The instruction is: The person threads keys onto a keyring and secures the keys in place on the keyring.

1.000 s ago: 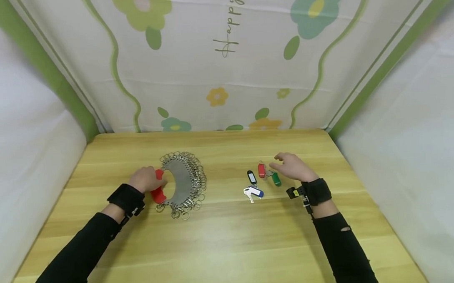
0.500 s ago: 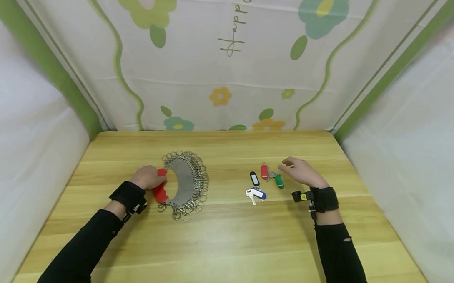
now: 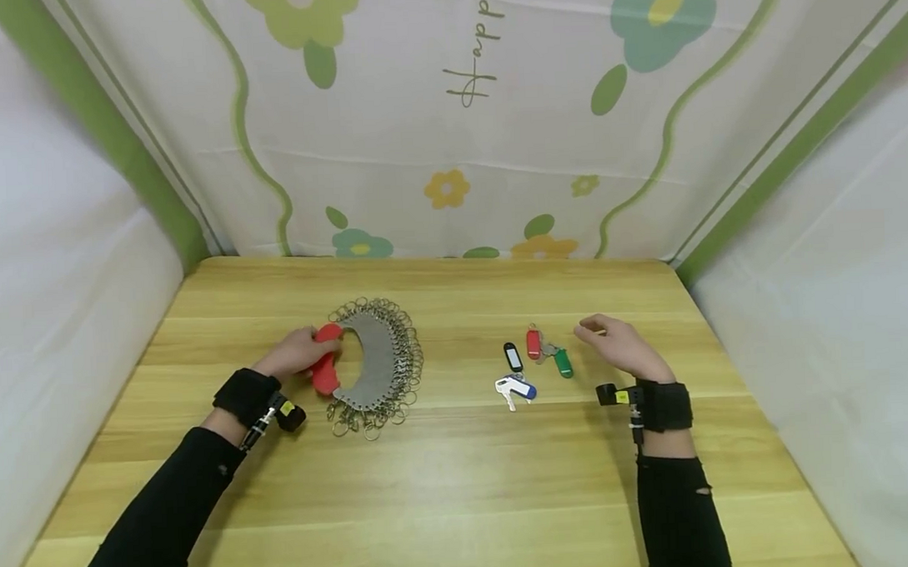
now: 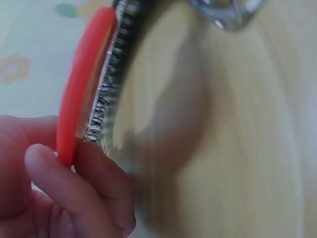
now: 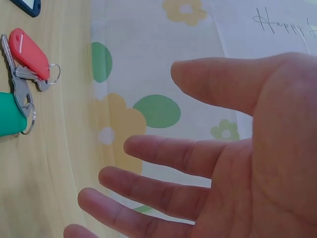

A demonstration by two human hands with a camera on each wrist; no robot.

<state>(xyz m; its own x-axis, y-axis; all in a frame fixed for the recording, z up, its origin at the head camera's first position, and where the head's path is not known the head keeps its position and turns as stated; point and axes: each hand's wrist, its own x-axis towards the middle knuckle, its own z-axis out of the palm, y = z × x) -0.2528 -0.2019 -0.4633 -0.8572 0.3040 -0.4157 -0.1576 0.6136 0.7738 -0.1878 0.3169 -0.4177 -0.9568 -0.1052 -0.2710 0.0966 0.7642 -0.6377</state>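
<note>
My left hand grips the red handle of a key holder, a grey crescent-shaped metal plate fringed with many small clips and rings. In the left wrist view, fingers and thumb close round the lower end of the red handle, which stands tilted up off the table. My right hand hovers just right of the tagged keys, its fingers spread and holding nothing. Nearest to it lies a green key tag, beside a red key tag; their keys overlap.
A black key tag and a blue key tag with a silver key lie left of the green one. The wooden table ends at a flowered cloth behind, with white cloth walls at both sides.
My left hand has tilted the red handle up, turning the wrist, and the key holder has shifted slightly. My right hand has drawn away to the right from the keys.
</note>
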